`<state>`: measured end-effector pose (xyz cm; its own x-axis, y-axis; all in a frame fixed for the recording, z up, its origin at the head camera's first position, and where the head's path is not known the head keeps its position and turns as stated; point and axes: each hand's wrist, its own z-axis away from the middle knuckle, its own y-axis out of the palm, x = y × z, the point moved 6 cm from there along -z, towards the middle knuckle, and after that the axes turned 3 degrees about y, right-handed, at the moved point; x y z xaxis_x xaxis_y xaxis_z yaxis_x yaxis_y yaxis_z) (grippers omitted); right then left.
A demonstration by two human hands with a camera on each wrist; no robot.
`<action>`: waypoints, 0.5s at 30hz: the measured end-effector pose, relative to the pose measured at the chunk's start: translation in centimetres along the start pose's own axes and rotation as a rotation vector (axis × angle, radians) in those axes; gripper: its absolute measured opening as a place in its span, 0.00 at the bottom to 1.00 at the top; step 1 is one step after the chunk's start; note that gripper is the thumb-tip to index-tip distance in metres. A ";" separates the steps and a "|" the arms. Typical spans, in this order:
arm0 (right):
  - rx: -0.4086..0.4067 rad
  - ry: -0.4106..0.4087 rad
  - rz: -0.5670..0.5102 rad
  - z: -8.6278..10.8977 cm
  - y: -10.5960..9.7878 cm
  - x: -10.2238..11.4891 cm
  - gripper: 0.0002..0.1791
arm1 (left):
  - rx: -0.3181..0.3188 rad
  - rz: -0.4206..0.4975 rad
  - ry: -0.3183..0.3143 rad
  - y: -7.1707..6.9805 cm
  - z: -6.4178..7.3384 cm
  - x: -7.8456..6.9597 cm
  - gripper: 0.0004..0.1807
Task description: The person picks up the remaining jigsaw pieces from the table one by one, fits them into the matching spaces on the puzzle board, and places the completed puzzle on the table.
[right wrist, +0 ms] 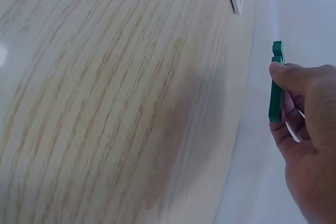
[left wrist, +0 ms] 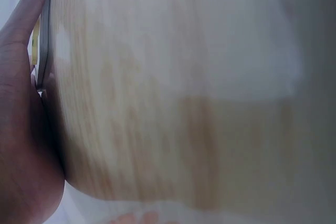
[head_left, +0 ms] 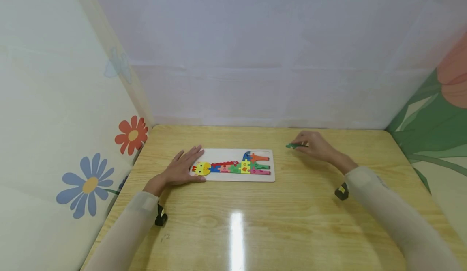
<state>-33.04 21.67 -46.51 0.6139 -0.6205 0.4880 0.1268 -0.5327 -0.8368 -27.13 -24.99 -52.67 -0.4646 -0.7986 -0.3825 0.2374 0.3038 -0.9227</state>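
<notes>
A white puzzle board [head_left: 226, 177] lies flat on the table, filled with a colourful giraffe of interlocking pieces, its yellow head [head_left: 202, 168] at the left and its legs at the right. A gap of bare board shows above the orange leg piece [head_left: 260, 158]. My left hand [head_left: 182, 167] rests with spread, straight fingers on the board's left end. To the right of the board, my right hand [head_left: 314, 146] pinches a green puzzle piece [right wrist: 276, 90] between thumb and fingers, raised above the table and apart from the board.
The wooden table [head_left: 292, 222] has a white wall sheet [head_left: 262, 92] behind its back edge. Flower-printed sheets [head_left: 89, 185] stand at the left and right sides. A small black device [head_left: 341, 191] is worn at each wrist.
</notes>
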 end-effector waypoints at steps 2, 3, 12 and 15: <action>0.001 -0.001 -0.003 -0.1 0.1 0.0 0.13 | 0.005 -0.002 -0.004 0.0 0.0 0.0 0.62; 0.000 -0.004 -0.003 -0.2 0.1 0.0 0.13 | 0.006 0.000 -0.005 0.0 0.0 -0.1 0.62; -0.005 -0.013 -0.007 -0.4 0.2 0.4 0.13 | 0.005 -0.002 -0.008 0.1 0.0 0.0 0.62; 0.000 -0.004 -0.004 -0.6 0.3 0.5 0.13 | 0.001 -0.006 -0.004 0.1 0.0 0.1 0.62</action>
<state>-33.16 20.91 -46.39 0.6162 -0.6162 0.4905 0.1295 -0.5351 -0.8348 -27.20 -25.03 -52.80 -0.4628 -0.8022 -0.3772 0.2357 0.2988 -0.9247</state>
